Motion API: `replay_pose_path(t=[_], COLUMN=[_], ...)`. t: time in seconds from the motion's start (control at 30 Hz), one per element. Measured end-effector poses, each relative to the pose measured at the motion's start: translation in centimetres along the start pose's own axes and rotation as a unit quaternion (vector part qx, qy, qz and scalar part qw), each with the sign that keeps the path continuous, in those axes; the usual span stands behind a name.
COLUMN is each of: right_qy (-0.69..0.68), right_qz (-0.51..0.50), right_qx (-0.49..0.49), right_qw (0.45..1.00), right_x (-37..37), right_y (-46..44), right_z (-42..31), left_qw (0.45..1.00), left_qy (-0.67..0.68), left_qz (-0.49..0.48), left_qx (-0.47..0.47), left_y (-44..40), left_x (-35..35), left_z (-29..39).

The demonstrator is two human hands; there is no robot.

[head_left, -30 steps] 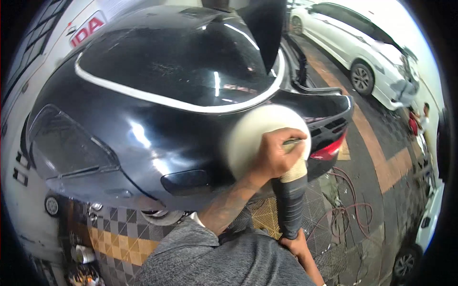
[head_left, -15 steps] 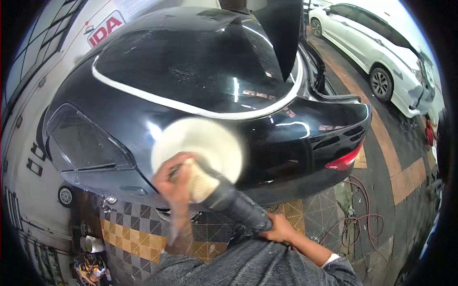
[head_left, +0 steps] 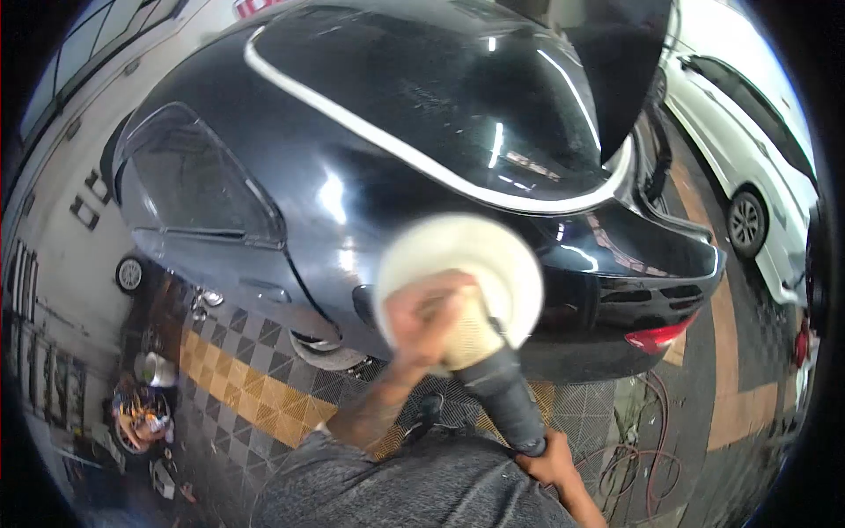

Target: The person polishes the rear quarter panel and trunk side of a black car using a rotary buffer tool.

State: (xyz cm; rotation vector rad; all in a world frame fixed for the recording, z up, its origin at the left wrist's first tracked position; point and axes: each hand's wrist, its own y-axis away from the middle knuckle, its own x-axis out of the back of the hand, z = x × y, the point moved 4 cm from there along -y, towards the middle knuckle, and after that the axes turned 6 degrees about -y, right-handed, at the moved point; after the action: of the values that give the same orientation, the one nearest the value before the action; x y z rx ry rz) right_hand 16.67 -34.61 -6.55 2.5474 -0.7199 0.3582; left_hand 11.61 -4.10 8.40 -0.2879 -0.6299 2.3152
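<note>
Polisher (head_left: 500,392) sits nearer red tail light (head_left: 662,336) than 0.5 s ago; left hand (head_left: 429,317) clasped round front, right hand (head_left: 552,462) wrapped round rear

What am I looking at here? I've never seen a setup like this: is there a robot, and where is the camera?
There is no robot here, just a person working bare-handed. The camera is worn on their head, looking forward and down, so you see roughly what they face. The curved look comes from its wide view.

The left hand grips the front of a hand-held machine, while the right hand holds its rear end. The machine looks like a polisher: its round white pad is blurred, probably spinning, and seems to be against the side of a black car. A white strip runs along the rear window. Behind, a white car is parked.
</note>
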Motion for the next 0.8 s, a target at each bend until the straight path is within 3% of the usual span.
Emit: replay_pose_path(t=[0.07,0.13,0.3,0.4,0.6,0.67,0.8], right_qy=[-0.026,-0.120,-0.060,-0.101,0.017,0.056,0.118], right_qz=[0.044,0.117,0.238,0.130,0.055,-0.003,-0.047], right_qx=[-0.016,-0.016,-0.054,-0.073,-0.081,-0.013,0.020], right_qw=[0.999,0.986,0.968,0.984,0.995,0.998,0.992], right_x=[0.0,-0.3,-1.8,-2.8,-5.5,-5.9,-8.0], right_y=[1.1,2.2,3.1,1.3,-2.4,-4.0,-6.5], right_z=[1.6,2.7,3.8,0.9,-0.4,-4.3,-5.4], left_qw=[0.997,0.992,0.993,0.996,1.000,0.997,0.989], left_qy=[0.053,0.017,0.017,0.012,-0.002,0.002,-0.014], left_qz=[-0.060,-0.124,-0.112,-0.087,0.007,0.082,0.133], left_qx=[-0.012,-0.035,-0.045,-0.033,-0.014,-0.003,-0.068], left_y=[-0.3,-0.6,-0.5,-0.3,0.1,1.0,1.4], left_x=[-3.8,-6.4,-5.9,-2.2,7.7,11.3,17.2], left_z=[-1.1,-0.6,-0.5,-0.4,-0.7,-1.8,-2.6])
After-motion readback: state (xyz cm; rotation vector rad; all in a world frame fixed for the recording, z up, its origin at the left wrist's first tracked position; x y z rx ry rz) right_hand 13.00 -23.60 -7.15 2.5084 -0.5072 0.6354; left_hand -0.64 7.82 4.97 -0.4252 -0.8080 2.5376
